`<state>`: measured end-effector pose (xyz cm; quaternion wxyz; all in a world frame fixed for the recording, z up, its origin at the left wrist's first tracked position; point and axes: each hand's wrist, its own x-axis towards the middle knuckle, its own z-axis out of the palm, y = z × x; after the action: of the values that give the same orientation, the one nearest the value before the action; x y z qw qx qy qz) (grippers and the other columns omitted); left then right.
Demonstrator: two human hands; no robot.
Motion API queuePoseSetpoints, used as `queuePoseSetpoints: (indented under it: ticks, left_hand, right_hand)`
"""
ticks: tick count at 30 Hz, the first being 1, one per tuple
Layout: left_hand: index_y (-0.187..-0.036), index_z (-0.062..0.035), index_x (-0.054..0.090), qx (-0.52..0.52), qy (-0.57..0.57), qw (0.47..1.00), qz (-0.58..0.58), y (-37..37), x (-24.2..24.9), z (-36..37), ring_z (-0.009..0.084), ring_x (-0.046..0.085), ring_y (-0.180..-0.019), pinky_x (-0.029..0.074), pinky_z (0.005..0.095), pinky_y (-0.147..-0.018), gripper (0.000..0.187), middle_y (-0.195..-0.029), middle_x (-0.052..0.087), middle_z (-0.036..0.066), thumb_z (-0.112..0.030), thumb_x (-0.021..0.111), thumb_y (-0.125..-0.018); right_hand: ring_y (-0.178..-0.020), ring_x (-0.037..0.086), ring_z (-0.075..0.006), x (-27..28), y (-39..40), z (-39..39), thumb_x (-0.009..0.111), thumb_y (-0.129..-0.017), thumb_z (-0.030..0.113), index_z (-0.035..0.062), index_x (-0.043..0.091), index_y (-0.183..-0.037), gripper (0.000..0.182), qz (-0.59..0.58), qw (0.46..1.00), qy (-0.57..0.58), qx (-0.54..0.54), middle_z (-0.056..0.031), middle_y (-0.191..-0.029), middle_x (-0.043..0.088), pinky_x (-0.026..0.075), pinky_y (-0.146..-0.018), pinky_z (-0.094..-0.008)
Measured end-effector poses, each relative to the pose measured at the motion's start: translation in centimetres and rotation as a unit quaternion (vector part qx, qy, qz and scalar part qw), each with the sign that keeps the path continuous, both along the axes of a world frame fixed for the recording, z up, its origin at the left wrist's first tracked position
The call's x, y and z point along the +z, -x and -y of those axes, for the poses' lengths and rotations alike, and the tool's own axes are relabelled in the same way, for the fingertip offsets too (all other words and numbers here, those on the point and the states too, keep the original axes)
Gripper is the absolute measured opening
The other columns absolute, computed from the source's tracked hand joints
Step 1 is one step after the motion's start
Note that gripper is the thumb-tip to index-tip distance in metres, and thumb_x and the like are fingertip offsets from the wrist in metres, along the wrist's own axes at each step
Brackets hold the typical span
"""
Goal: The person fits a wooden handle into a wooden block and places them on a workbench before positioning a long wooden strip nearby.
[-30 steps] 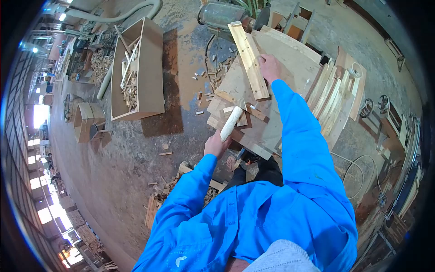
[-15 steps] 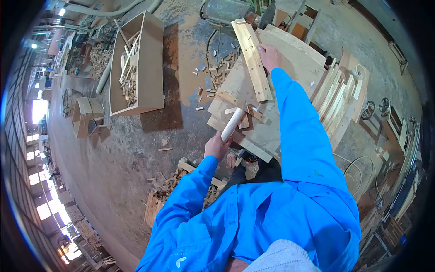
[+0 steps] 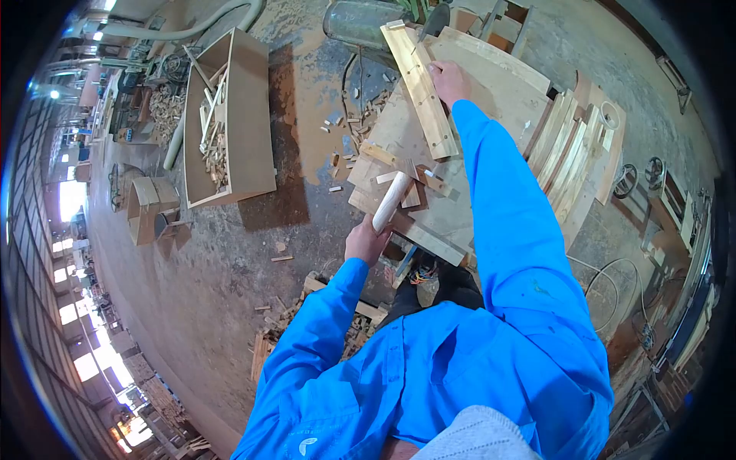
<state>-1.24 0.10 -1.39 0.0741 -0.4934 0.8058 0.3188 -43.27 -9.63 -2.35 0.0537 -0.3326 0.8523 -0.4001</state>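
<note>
The long board (image 3: 420,88) with a row of small holes or dowel ends lies at upper centre of the frame, slanting over the left part of the table (image 3: 510,107). The right hand (image 3: 451,81) rests its fingers at the board's right edge, probably to steady it from the side and leave the face uncovered; its grip's underside is hidden, so I cannot tell whether it is closed around the edge. At centre, the left hand (image 3: 367,241) has its grip wrapped around the near end of a pale rounded bar (image 3: 391,201), which leaves most of its length sticking out over the table's near corner. Whether its far end joins the dark piece beyond is unclear.

Small wood blocks (image 3: 379,154) lie between bar and board. Long strips (image 3: 563,146) lie side by side at right of centre, beside a roll (image 3: 609,115), perhaps laid so for easy reach. At upper left, a large open box (image 3: 249,115) holds offcuts (image 3: 217,165), seemingly to keep them together; more scraps (image 3: 280,326) litter the floor (image 3: 222,261) at lower centre.
</note>
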Motion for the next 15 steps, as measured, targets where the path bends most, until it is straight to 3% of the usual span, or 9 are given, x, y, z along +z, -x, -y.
queuePoseSetpoints:
  ticks: [9,15]
  left_hand:
    - [-0.115,-0.0045,0.064,-0.009,0.023,0.999,-0.025,-2.2,0.1,-0.8,0.049,0.071,-0.101,0.056,0.0576,-0.085,0.048,-0.103,0.075,0.028,-0.045,0.078,-0.093]
    - [-0.117,-0.0053,0.064,-0.016,0.025,0.999,-0.016,-3.1,1.2,-0.7,0.0495,0.07,-0.102,0.055,0.0584,-0.085,0.046,-0.105,0.074,0.028,-0.043,0.077,-0.094]
  right_hand:
    - [-0.111,0.071,-0.0412,0.1,-0.9,-1.4,0.063,-0.1,0.03,0.0158,0.083,-0.113,0.027,0.044,0.999,-0.023,-0.016,-0.0171,-0.12,0.076,0.055,-0.097,-0.0522]
    - [-0.107,0.071,-0.0421,0.0,-2.3,-3.2,0.065,-0.1,0.033,0.0068,0.079,-0.115,0.033,0.036,0.996,0.002,-0.078,-0.0212,-0.111,0.077,0.056,-0.096,-0.0526]
